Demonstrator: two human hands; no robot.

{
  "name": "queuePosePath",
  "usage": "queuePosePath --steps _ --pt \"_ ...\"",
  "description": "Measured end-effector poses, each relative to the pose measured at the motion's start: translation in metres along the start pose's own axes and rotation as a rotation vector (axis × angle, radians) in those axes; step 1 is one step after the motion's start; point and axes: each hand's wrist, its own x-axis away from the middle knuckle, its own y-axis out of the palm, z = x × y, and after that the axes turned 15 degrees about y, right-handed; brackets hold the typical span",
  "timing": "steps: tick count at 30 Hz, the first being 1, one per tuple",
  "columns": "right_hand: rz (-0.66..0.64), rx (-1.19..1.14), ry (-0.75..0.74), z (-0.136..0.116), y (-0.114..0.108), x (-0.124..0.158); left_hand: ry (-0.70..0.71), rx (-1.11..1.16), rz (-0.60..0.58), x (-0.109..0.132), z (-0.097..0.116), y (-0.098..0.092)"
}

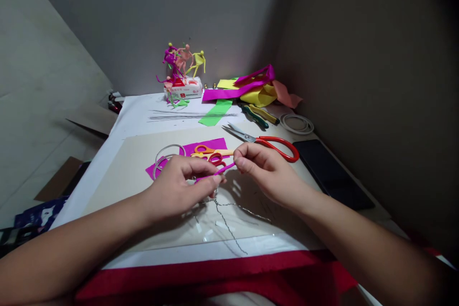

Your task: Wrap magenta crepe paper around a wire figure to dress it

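My left hand (182,184) is closed, thumb against fingers, on a twisted wire figure (216,203) whose thin limbs hang below toward the board. A narrow magenta strip (225,168) runs from between those fingers to my right hand (267,167), which pinches its far end near the wire's upper part. The strip looks rolled or twisted thin. Part of the wire is hidden behind my left fingers. Just beyond the hands lie small scissors with orange handles (202,149), red-handled small scissors (216,158) and a magenta paper piece (215,146).
Large red-handled scissors (279,146), pliers (255,117), a white coil (297,124) and a black phone (332,172) lie to the right. Straight wires (179,115) and coloured paper strips (247,88) are farther back. Small paper figures (184,60) stand on a tissue pack (188,88).
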Motion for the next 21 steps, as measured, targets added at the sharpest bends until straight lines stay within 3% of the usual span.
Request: queuePosePath --steps 4,10,13,16,18,21 --pt "0.025 0.084 -0.005 0.002 0.003 0.001 -0.11 0.08 -0.016 -0.002 0.004 0.003" --pt "-0.261 -0.344 0.155 0.006 0.006 -0.001 -0.149 0.154 -0.035 -0.001 0.013 0.0" --pt "-0.313 -0.468 0.207 0.008 0.005 -0.003 -0.187 0.239 -0.048 -0.001 0.014 -0.004" --pt "-0.272 -0.484 0.218 0.007 0.003 -0.005 -0.202 0.283 -0.018 -0.004 0.013 -0.01" --pt "-0.17 -0.393 0.159 0.008 0.002 -0.007 -0.194 0.291 0.028 -0.006 0.01 -0.014" --pt "0.059 0.076 -0.046 0.013 0.003 -0.011 -0.175 0.297 0.098 -0.009 0.008 -0.022"
